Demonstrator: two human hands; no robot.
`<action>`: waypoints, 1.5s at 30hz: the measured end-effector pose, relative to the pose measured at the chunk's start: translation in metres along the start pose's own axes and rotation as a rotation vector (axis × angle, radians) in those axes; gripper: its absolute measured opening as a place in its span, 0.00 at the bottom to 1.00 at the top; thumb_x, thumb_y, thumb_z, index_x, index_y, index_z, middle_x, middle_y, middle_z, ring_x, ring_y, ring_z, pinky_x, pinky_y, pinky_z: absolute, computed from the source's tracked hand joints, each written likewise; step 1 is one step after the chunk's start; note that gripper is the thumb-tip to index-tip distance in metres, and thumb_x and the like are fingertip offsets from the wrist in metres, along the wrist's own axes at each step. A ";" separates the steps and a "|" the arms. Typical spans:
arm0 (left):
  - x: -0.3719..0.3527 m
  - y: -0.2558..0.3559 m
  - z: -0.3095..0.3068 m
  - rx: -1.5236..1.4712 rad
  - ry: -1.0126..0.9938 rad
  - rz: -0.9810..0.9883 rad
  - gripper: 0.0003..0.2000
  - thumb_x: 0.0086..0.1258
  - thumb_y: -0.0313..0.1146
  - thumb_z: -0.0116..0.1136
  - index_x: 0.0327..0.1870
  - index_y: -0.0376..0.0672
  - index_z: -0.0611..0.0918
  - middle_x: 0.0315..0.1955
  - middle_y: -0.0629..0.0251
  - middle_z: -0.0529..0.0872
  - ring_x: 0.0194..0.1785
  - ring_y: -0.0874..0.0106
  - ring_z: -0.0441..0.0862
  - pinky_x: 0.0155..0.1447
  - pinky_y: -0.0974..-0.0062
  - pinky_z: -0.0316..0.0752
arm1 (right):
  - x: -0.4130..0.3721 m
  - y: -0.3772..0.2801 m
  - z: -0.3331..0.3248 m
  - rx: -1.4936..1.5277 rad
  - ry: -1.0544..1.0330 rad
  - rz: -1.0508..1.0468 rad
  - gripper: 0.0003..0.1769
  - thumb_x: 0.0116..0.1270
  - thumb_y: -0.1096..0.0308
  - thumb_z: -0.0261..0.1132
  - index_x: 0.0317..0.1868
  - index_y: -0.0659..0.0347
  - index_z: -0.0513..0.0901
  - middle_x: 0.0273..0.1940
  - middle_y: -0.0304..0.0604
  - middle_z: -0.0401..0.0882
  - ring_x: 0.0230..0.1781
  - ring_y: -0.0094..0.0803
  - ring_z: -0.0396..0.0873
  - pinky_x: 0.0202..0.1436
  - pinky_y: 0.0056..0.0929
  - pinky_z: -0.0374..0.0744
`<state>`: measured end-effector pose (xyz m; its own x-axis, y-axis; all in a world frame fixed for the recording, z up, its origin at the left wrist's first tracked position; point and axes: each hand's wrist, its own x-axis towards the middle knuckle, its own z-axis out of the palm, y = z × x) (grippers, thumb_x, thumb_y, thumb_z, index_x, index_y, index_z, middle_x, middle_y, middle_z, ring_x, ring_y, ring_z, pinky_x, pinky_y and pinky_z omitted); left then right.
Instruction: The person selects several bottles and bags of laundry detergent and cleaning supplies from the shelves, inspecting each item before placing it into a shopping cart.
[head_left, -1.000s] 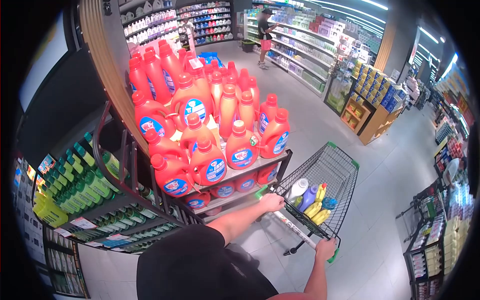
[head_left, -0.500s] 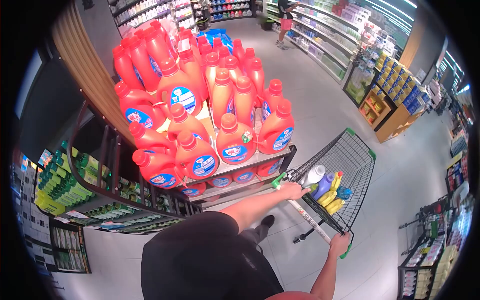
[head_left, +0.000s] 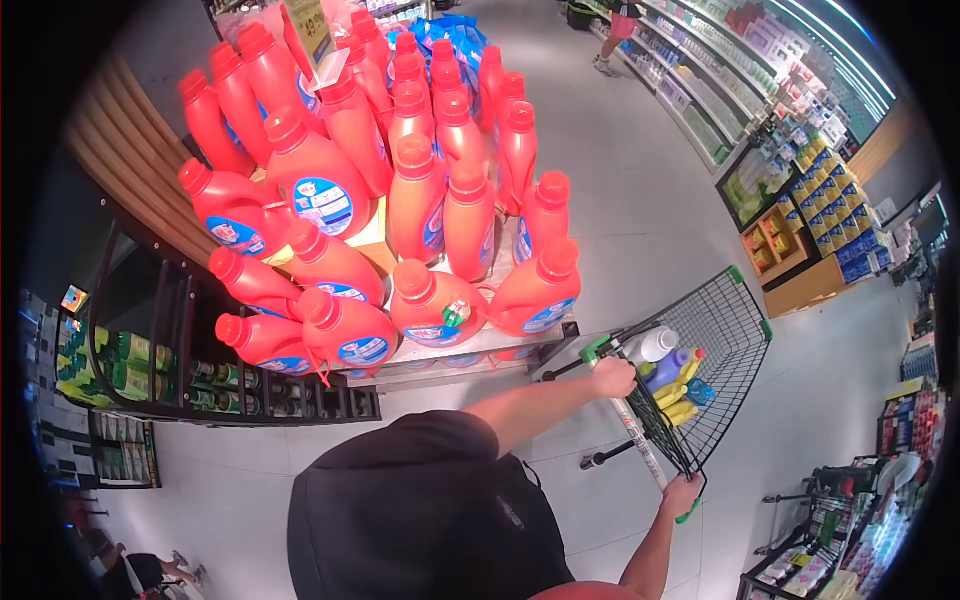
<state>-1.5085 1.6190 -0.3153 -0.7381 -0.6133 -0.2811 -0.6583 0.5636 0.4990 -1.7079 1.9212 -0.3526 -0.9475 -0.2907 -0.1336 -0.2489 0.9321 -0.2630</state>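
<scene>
Both of my hands grip the handle of a wire shopping cart in the lower right of the view. My left hand is closed around the handle near its green upper end, and my right hand around its lower end. Inside the cart lie a bottle with a white cap, a purple bottle, several yellow bottles and a blue item. Beside the cart, large red detergent bottles stand packed on a display.
A dark metal rack with green bottles is at the left. Yellow and blue packages are stacked at the right, near a wooden crate. One person stands far ahead; another is at the lower left. More carts are at lower right.
The red bottles now look larger and closer. The cart appears slightly further right and up, with both hands still on its handle. A person has come into view at the lower left.
</scene>
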 end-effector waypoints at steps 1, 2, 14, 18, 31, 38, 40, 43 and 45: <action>0.012 0.000 -0.002 0.016 -0.001 0.004 0.18 0.70 0.45 0.61 0.35 0.38 0.91 0.34 0.50 0.92 0.44 0.51 0.92 0.51 0.52 0.85 | 0.010 -0.006 0.000 0.014 -0.015 0.002 0.24 0.72 0.61 0.59 0.65 0.59 0.81 0.62 0.51 0.86 0.58 0.53 0.86 0.60 0.49 0.81; 0.023 -0.001 -0.005 0.017 0.001 0.007 0.18 0.70 0.45 0.61 0.35 0.38 0.91 0.35 0.50 0.92 0.44 0.51 0.91 0.51 0.52 0.85 | 0.019 -0.012 0.001 0.016 -0.020 0.002 0.24 0.72 0.61 0.59 0.65 0.59 0.81 0.62 0.52 0.86 0.58 0.53 0.86 0.60 0.49 0.81; 0.108 -0.005 -0.012 0.063 0.036 0.001 0.15 0.71 0.47 0.59 0.38 0.46 0.91 0.34 0.55 0.91 0.43 0.51 0.91 0.48 0.50 0.85 | 0.102 -0.038 0.016 -0.037 -0.066 -0.103 0.26 0.75 0.57 0.56 0.67 0.59 0.81 0.64 0.48 0.84 0.60 0.52 0.84 0.59 0.48 0.81; 0.123 -0.004 -0.017 -0.041 0.146 0.027 0.14 0.71 0.48 0.60 0.36 0.49 0.90 0.33 0.56 0.91 0.42 0.51 0.90 0.46 0.49 0.83 | 0.125 -0.049 0.007 -0.045 -0.080 -0.227 0.26 0.76 0.57 0.53 0.67 0.60 0.80 0.68 0.47 0.79 0.58 0.51 0.84 0.55 0.50 0.82; 0.163 0.035 -0.052 -0.112 0.113 -0.148 0.15 0.76 0.50 0.57 0.41 0.48 0.87 0.35 0.58 0.89 0.48 0.54 0.87 0.53 0.52 0.79 | 0.227 -0.085 -0.001 -0.116 -0.159 -0.286 0.30 0.75 0.56 0.52 0.74 0.56 0.74 0.80 0.59 0.64 0.49 0.58 0.89 0.48 0.54 0.85; 0.184 0.037 -0.044 -0.135 0.173 -0.183 0.15 0.76 0.49 0.57 0.42 0.48 0.87 0.33 0.60 0.89 0.43 0.55 0.88 0.50 0.53 0.80 | 0.285 -0.109 -0.003 -0.106 -0.160 -0.370 0.28 0.75 0.56 0.53 0.71 0.55 0.76 0.80 0.56 0.66 0.46 0.57 0.89 0.46 0.52 0.85; 0.187 0.045 -0.051 -0.142 0.171 -0.197 0.15 0.76 0.49 0.57 0.43 0.48 0.87 0.33 0.60 0.89 0.43 0.55 0.88 0.50 0.54 0.81 | 0.304 -0.115 -0.004 -0.107 -0.139 -0.400 0.27 0.75 0.56 0.54 0.70 0.54 0.77 0.79 0.56 0.66 0.46 0.57 0.89 0.46 0.52 0.85; 0.188 0.051 -0.062 -0.163 0.153 -0.225 0.14 0.76 0.47 0.57 0.45 0.49 0.87 0.36 0.60 0.91 0.44 0.56 0.89 0.50 0.55 0.81 | 0.326 -0.132 -0.002 -0.098 -0.141 -0.444 0.26 0.74 0.56 0.55 0.69 0.52 0.78 0.79 0.56 0.67 0.47 0.58 0.89 0.47 0.52 0.85; 0.195 0.044 -0.060 -0.139 0.174 -0.218 0.13 0.75 0.46 0.58 0.45 0.49 0.88 0.35 0.59 0.91 0.43 0.56 0.89 0.50 0.55 0.82 | 0.340 -0.147 -0.001 -0.091 -0.156 -0.478 0.25 0.74 0.56 0.56 0.68 0.52 0.79 0.79 0.56 0.68 0.48 0.58 0.89 0.48 0.52 0.85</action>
<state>-1.6731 1.4910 -0.2990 -0.5372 -0.8040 -0.2550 -0.7632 0.3346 0.5527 -1.9937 1.6859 -0.3580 -0.6840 -0.7113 -0.1619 -0.6700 0.7004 -0.2460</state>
